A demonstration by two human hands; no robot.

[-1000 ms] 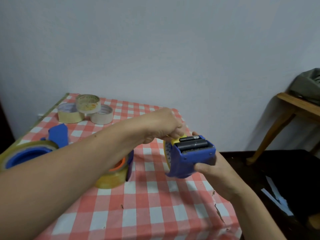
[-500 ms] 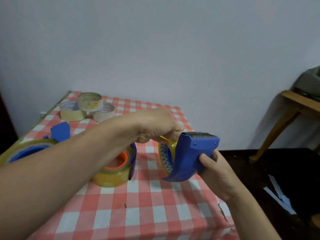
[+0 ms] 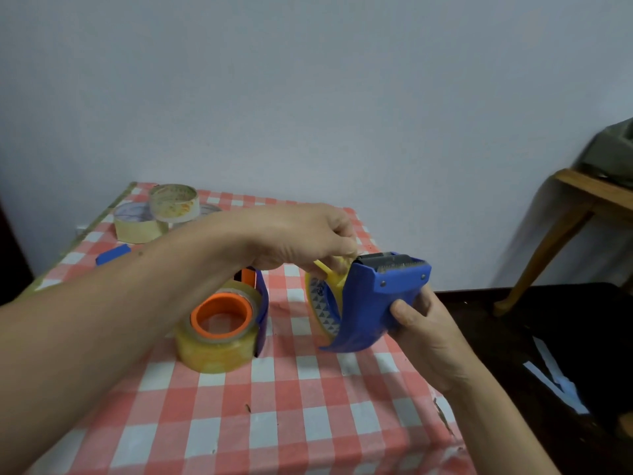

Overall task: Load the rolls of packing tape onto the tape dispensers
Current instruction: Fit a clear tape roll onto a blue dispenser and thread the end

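Tape end was the thing in hand: a yellowish strip drawn up off the roll seated in the blue dispenser, which was held in the air above the table's right edge. My left hand pinched that strip in curled fingertips just behind the toothed cutter. My right hand was wrapped round the dispenser's body from below.

I judged the step to be threading the tape to the blade. To do it well, I would hold the strip flat and square to the head and lay it over without a twist. I would also steady the dispenser so the roll could turn freely on its hub.

As for holders, this dispenser carried its roll. A second dispenser lying on the checked cloth carried a clear roll on an orange hub. Some loose rolls sat at the far left corner, well apart. Near them lay a blue piece I could not identify.
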